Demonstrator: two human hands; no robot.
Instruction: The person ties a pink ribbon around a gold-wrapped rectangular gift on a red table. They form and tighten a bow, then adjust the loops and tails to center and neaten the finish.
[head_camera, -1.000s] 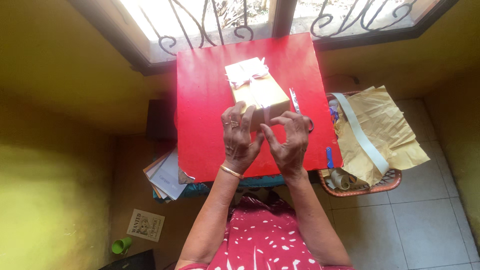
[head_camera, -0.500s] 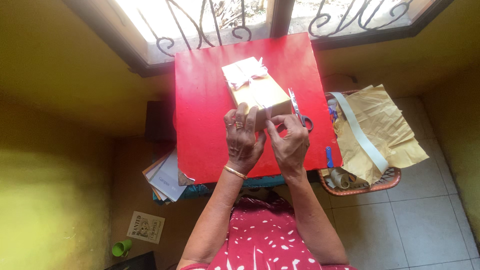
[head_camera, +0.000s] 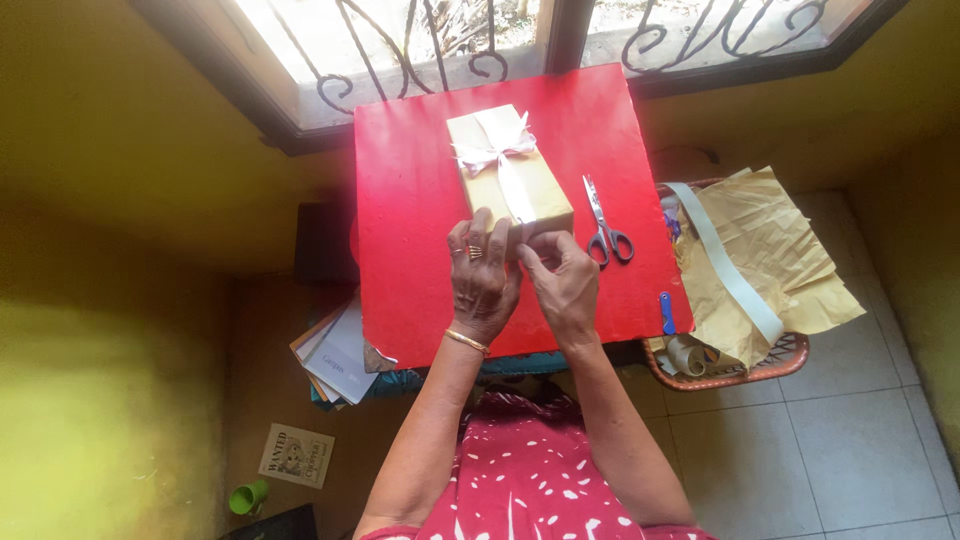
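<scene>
A: Where's the box?

B: Wrapped gift box (head_camera: 510, 180) sits on the red desk (head_camera: 410, 200), long axis running away from the person. Near end is right under the fingers.

A: Left first.

B: Left hand (head_camera: 483, 280): fingers spread flat, pressed on the near-left corner of the box, holding it down. Not clamped on anything. Rings and a bangle on that side.

A: Right?

B: Right hand (head_camera: 562, 285): fingers curled together at the near end, where the white ribbon (head_camera: 512, 190) comes down off the top. Looks like a pinch on the ribbon end or the paper fold; the contact itself is hidden, can't tell which.

A: Handling?

B: My read: stiff rectangular box under thin brown paper, probably light. Paper is smooth, so it may slide on the desk unless pinned. Paper creases and tears easily; ribbon is soft and limp. Bow (head_camera: 495, 152) is at the far end, well beyond the fingertips, and crushable.

A: Grip points?

B: The long side faces, or flat palm on the top near end. Keep off the bow.

A: Anything else near?

B: Scissors (head_camera: 604, 228) just right of the right-hand fingers, apart from the box. Further right, a basket (head_camera: 735, 378) with crumpled brown paper (head_camera: 770, 250).
</scene>
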